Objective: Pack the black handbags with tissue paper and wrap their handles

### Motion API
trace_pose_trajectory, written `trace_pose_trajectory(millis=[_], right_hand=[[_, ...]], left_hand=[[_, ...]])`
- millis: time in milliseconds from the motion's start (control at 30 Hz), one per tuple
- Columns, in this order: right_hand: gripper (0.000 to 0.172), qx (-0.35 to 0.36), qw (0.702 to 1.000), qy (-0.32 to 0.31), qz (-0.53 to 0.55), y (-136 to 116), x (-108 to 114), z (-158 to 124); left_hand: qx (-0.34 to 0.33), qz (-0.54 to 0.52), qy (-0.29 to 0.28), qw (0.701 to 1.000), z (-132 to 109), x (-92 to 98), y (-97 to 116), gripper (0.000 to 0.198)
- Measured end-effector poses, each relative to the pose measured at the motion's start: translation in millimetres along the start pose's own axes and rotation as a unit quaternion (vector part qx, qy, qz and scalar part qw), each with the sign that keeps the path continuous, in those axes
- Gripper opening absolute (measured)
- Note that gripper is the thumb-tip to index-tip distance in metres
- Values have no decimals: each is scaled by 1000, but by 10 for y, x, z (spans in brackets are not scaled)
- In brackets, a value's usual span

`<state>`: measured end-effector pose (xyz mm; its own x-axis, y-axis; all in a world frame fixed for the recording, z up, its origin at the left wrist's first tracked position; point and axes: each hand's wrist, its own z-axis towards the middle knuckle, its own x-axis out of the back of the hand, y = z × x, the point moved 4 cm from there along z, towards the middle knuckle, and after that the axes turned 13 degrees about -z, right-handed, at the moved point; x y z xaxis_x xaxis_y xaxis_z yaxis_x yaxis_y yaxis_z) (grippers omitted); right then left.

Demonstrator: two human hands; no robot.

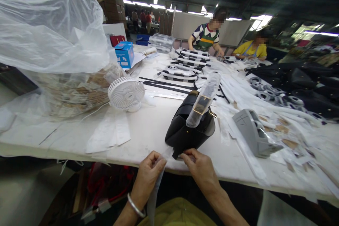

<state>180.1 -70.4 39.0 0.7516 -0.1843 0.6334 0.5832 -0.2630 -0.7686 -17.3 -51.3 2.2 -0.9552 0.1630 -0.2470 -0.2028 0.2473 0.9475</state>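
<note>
White tabletop point(149, 132), black gold-buckled bag point(181, 122)

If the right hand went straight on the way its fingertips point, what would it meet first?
Probably the black tab on the black bag's near end; any gap between it and the right hand is hard to judge.

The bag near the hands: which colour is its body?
The bag is black; the head view shows it.

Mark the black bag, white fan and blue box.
Black bag point(180, 126), head view: body, beside the wrapped strap.
White fan point(126, 94), head view: grille.
Blue box point(124, 57), head view: front face.
</note>
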Motion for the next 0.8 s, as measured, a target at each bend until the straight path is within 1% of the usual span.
trace_pose_trajectory(millis=[133, 200, 267, 333, 433, 500, 567, 700, 800], right_hand=[[21, -47, 994, -87, 53, -20, -237, -29], [24, -41, 992, -90, 83, -83, -289, -50], [30, -38, 988, -85, 127, -158, -283, -82], [32, -66, 972, -101, 200, -224, -259, -131], [42, -96, 934, -125, 322, -346, -205, -209], [42, -89, 913, -124, 378, -431, -168, -238], [40, -86, 903, -113, 406, -483, -153, -247], [41, -89, 905, -65, 410, -474, -176, -226], [41, -82, 912, -50, 399, -424, -217, -215]], left_hand=[[-6, 2, -1, 1000, -9, 72, -27, 36], [-8, 1, -1, 1000, -20, 111, -21, 36], [-13, 3, 0, 1000, -41, 163, 12, 35], [-24, 13, 8, 1000, -69, 225, 66, 35], [-35, 31, 18, 999, -117, 305, 126, 34], [-34, 33, 13, 999, -147, 338, 129, 32], [-34, 32, 2, 999, -177, 357, 109, 30], [-30, 27, -33, 999, -242, 358, 67, 31], [-15, 15, -47, 999, -276, 346, 48, 34]])
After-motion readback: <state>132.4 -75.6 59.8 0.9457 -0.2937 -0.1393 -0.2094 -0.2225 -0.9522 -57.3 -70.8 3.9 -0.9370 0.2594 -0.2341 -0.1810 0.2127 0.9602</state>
